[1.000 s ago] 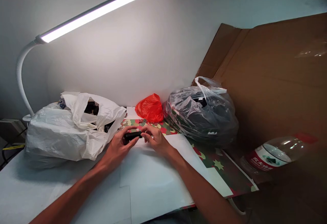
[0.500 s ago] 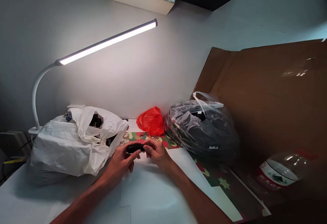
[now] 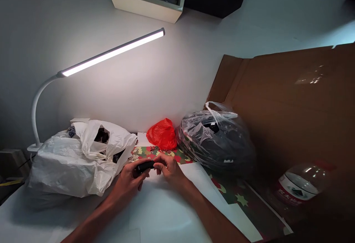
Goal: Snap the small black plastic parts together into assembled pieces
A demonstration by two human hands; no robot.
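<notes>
A small black object [image 3: 145, 166] is held between my two hands above the white paper [image 3: 161, 202]. My left hand [image 3: 129, 178] grips its left part, with the thumb below and the fingers behind. The fingertips of my right hand [image 3: 168, 167] pinch at its right end; whether they hold a separate small piece is too small to tell. Just behind my hands, small pale metallic pieces [image 3: 133, 158] lie on the patterned red and green cloth [image 3: 183, 157].
A stuffed white bag [image 3: 69, 165] stands left beneath a lit lamp [image 3: 113, 52]. Behind are a red bag [image 3: 163, 134] and a clear bag of dark items [image 3: 219, 143]. A cardboard sheet [image 3: 291, 113] and a bottle [image 3: 299, 185] are on the right.
The black object is now tilted, its right end higher, and more of it shows. My right fingertips have shifted to its right tip. The whole view has shifted slightly.
</notes>
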